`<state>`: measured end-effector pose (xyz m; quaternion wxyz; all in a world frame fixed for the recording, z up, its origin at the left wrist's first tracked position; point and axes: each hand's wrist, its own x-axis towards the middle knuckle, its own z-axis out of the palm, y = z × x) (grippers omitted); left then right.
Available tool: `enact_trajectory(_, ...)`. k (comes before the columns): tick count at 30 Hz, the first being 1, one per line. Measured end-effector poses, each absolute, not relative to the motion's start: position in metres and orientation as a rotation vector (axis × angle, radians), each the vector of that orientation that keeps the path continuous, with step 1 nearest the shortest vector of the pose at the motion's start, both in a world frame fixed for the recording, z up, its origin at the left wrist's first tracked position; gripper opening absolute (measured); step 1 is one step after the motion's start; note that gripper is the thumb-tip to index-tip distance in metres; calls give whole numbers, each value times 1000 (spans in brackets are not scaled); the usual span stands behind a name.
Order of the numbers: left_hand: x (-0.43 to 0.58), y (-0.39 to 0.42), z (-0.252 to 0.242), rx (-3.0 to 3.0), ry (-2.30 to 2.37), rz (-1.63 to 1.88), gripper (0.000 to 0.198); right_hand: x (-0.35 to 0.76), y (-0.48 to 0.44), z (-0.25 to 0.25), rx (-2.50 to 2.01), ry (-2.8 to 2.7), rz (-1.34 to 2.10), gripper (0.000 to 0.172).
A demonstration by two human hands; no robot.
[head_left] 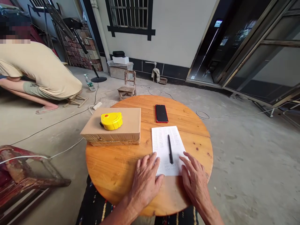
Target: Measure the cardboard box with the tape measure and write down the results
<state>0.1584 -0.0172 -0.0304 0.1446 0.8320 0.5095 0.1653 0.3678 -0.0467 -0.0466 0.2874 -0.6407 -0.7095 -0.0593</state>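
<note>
Gray floor [236,150] before a pale wall [178,31]
A dark-framed, barred window [128,14] is set in the wall; a small wooden chair [127,89] stands nearby, a dark doorway [219,47] farther right.

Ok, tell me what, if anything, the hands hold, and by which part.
Nothing is held: the left hand and right hand are open at opposite edges of the paper; the pen lies on it untouched.

Your left hand [145,177], at six o'clock, and right hand [194,178], at five, are bare, as are your forearms [127,206]. Black cloth [91,206] with cream-and-red flecked stripes, apparently your legwear, shows between seven and five.
</note>
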Motion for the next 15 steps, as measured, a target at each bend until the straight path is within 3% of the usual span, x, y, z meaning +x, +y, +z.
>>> enact_trajectory(5, 140, -28, -31, 2335, 1390, 706, 45, 342, -33, -10, -1632, -1825, 18, 26)
enact_trajectory(12, 39, -14, -19, 2272, 1613, 1418, 36, 256, 47, 66, -1366, -1983, 104, 26)
enact_trajectory(15, -8, 17, -2, 2055, 1793, 1613, 34, 204, 91, 87, -1266, -2180, 33, 51)
